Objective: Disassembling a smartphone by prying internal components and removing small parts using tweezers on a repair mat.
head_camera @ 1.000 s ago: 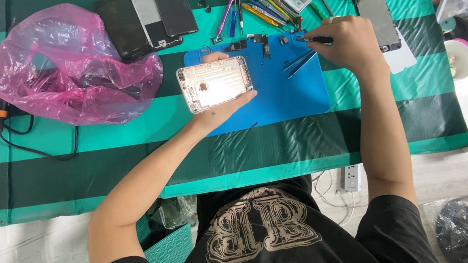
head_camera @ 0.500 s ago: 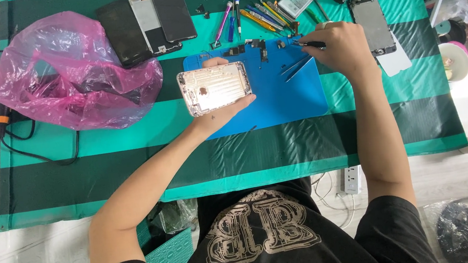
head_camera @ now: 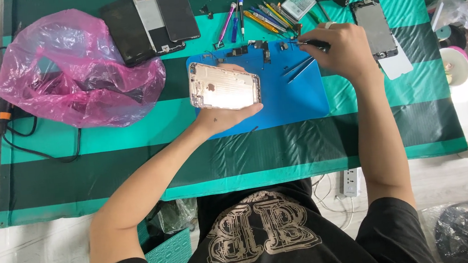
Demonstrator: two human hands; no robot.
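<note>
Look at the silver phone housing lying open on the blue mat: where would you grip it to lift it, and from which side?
Probably by its two long edges, as the left hand does now: thumb side on the near edge, fingertips on the far one. The phone housing is a thin, flat rectangle with its open inside facing up, so pinching the rim avoids the interior. Come from the near side; small parts crowd the blue mat beyond it.

Phone shell (head_camera: 223, 85) on mat (head_camera: 294, 99), plastic bag (head_camera: 71, 70) left, tweezers (head_camera: 300, 68) right, screens (head_camera: 152, 18) behind

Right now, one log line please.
left hand: holds silver phone housing | right hand: thin black tool over blue mat
</note>
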